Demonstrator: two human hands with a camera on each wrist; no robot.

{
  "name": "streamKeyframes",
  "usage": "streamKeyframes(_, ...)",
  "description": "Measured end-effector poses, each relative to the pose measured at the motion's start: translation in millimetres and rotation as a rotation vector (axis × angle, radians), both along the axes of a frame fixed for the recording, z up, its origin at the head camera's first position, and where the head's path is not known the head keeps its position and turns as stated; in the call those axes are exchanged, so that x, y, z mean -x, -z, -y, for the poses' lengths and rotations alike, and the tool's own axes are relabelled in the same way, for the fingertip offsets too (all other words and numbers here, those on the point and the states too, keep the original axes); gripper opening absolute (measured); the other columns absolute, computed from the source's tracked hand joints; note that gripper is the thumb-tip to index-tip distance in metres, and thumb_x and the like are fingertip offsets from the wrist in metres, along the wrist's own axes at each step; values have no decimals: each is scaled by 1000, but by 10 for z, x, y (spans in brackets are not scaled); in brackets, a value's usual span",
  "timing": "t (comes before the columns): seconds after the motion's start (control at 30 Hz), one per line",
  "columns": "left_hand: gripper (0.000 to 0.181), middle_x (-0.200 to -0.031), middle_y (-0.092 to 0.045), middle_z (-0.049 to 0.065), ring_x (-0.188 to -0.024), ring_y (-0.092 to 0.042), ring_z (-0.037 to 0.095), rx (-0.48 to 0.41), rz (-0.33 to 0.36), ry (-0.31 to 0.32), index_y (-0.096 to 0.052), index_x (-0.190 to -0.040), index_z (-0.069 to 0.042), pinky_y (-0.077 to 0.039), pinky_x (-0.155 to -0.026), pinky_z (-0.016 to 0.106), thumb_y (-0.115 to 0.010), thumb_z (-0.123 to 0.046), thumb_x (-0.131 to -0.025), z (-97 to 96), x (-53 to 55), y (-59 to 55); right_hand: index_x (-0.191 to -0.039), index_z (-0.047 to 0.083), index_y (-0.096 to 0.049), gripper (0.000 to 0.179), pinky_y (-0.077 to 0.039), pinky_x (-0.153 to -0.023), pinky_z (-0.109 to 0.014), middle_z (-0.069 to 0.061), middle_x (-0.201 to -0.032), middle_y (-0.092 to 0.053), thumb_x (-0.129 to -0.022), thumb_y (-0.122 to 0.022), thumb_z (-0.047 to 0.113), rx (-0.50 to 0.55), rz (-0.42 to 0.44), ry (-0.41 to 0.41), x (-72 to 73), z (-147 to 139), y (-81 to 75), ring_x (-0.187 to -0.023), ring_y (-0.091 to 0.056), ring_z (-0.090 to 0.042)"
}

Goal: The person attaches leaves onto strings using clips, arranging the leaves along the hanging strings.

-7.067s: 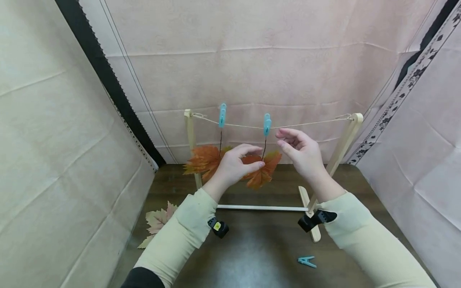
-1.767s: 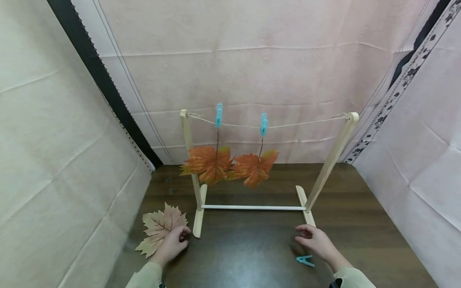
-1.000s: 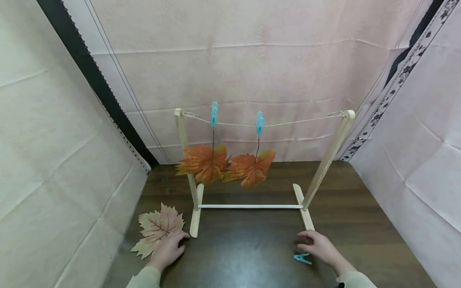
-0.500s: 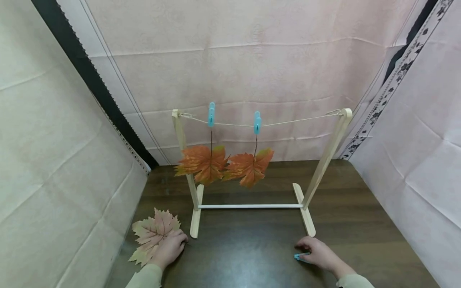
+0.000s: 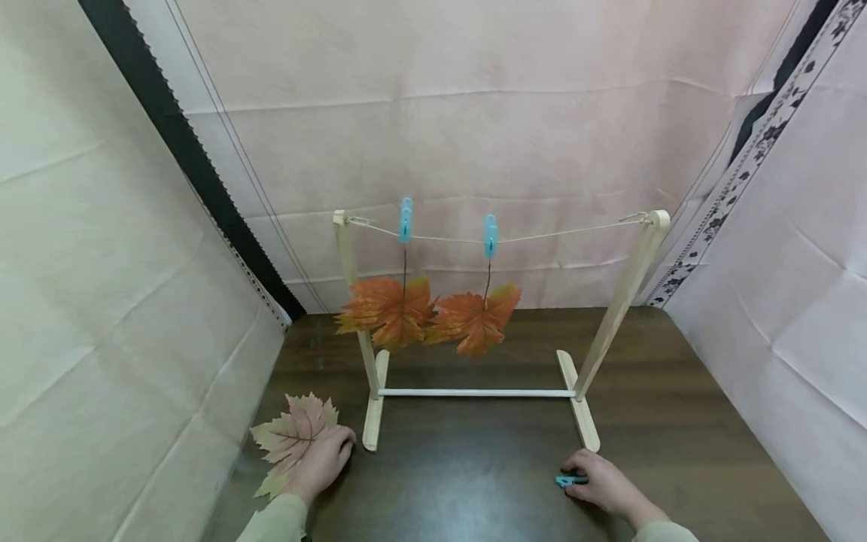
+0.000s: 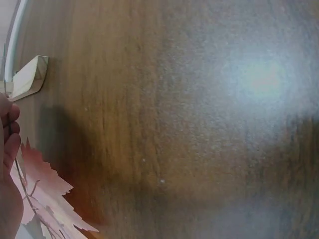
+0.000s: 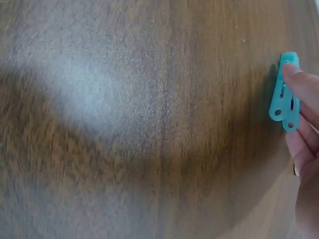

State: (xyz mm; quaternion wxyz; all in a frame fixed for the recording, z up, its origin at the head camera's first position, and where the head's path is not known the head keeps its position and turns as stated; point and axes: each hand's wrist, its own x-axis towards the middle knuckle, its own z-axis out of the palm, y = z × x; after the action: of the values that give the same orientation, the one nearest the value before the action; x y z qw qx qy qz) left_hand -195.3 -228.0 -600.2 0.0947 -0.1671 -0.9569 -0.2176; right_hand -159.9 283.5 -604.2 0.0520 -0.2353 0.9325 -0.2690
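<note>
At the lower left of the head view, my left hand (image 5: 323, 461) pinches the dark stem of a pale pink-and-cream maple leaf (image 5: 296, 435). The left wrist view shows that stem running between the curled fingers (image 6: 11, 130), with the leaf (image 6: 50, 196) below. My right hand (image 5: 605, 485), low on the right, holds a blue clothespin (image 5: 567, 480) between thumb and fingers, just above or on the table. In the right wrist view the thumb lies on the clothespin (image 7: 286, 94), whose two handle ends stick out.
A wooden frame with a string (image 5: 562, 234) stands at the back. Two blue clothespins (image 5: 406, 220) on the string hold two orange maple leaves (image 5: 389, 310) by their stems. The right foot (image 5: 586, 423) of the frame is close to my right hand. Cloth walls surround the brown table (image 5: 467, 467).
Both hands have come down from the hanging leaves to the table. My left hand has taken the pale leaf's stem, and my right hand has picked up the loose clothespin.
</note>
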Motion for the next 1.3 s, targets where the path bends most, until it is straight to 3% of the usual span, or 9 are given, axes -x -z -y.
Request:
streamKeyframes(0.17, 11, -77, -52, -9, -76, -49, 11, -49, 43, -43, -59, -78, -14, -42, -68, 33, -65, -5, -74, -11, 17, -66, -89, 14, -60, 26, -45, -65, -27, 6, -88, -53, -70, -72, 27, 40, -107, 6, -35, -18, 7, -77, -53, -10)
streamKeyframes(0.27, 11, -76, -51, -9, -75, -48, 11, -59, 57, -71, -59, -76, -14, -42, -68, 33, -66, -6, -72, -10, 18, -111, -90, 14, -61, 28, -44, -66, -28, 7, -88, -52, -68, -72, 28, 3, -83, 25, -48, -42, 13, -78, -52, -10)
streamKeyframes(0.4, 12, -75, -52, -9, -73, -49, 11, -59, 14, -109, -60, -73, -16, -42, -66, 32, -67, -7, -71, 1, 12, -150, -90, 17, -60, 27, -43, -66, -27, 10, -89, -50, -69, -71, 29, -70, -22, 45, -52, -60, 37, -80, -49, -7)
streamKeyframes(0.53, 12, -76, -54, -11, -73, -51, 11, -49, -47, -133, -60, -71, -20, -43, -65, 32, -69, -12, -71, 9, 16, -190, -87, 19, -60, 22, -43, -65, -26, 13, -87, -50, -70, -70, 28, -72, -42, 49, -36, -42, 52, -79, -48, -5)
streamKeyframes(0.77, 9, -87, -59, -6, -83, -54, 15, -69, -53, -149, -68, -83, -14, -44, -72, 36, -66, -16, -75, 49, 24, -305, -88, 21, -61, 20, -43, -65, -26, 13, -87, -51, -71, -70, 27, -11, -93, 106, -3, 12, -1, -79, -49, -5)
streamKeyframes(1.07, 13, -90, -59, -5, -87, -52, 16, -101, -127, -148, -69, -89, -14, -43, -74, 37, -66, -16, -76, 96, 35, -393, -91, 17, -61, 20, -45, -57, -21, 5, -88, -51, -74, -69, 21, 126, -60, 112, 39, 48, -44, -71, -53, -5)
streamKeyframes(1.3, 16, -87, -58, -7, -86, -51, 14, -167, -173, -149, -69, -91, -14, -43, -74, 36, -66, -14, -76, 114, 40, -465, -91, 13, -60, 24, -46, -59, -19, 4, -87, -50, -70, -72, 17, 168, -15, 236, 83, 99, -89, -72, -56, -5)
